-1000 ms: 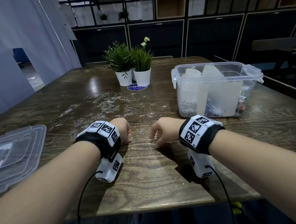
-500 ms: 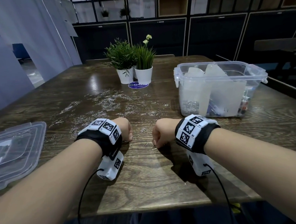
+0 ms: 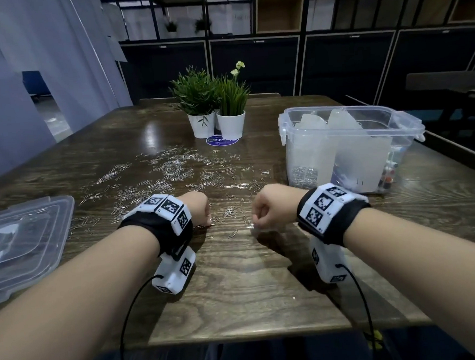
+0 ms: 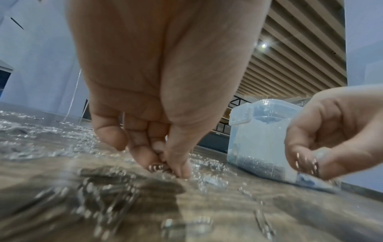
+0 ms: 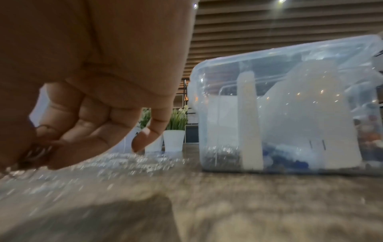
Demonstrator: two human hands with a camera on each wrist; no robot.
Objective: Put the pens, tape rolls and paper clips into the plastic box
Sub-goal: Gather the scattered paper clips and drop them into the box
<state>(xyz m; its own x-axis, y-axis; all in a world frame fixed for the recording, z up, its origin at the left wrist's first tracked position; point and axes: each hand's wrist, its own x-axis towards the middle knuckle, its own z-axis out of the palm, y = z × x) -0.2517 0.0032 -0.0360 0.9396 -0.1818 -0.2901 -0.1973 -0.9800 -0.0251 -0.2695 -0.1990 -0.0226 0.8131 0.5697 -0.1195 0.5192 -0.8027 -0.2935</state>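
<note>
Silver paper clips [image 3: 174, 169] lie scattered over the middle of the wooden table [image 3: 236, 277]. The clear plastic box [image 3: 348, 145] stands at the right, with dividers, a pile of clips and pens inside. My left hand [image 3: 202, 212] is down on the table, fingers and thumb pinching several paper clips [image 4: 158, 167]. My right hand [image 3: 266, 211] hovers just above the table beside it, curled round a small bunch of paper clips [image 4: 306, 165], also seen as paper clips [image 5: 37, 152] under the thumb. A single clip [image 3: 233, 233] lies between the hands.
The box's clear lid [image 3: 20, 246] lies at the left table edge. Two potted plants [image 3: 215, 106] stand on a blue round mat at the back centre. Dark cabinets and shelving stand behind the table.
Both hands stayed in place near the front of the clip pile; the right hand closed tighter and lifted slightly with clips. The view tilted up a little.
</note>
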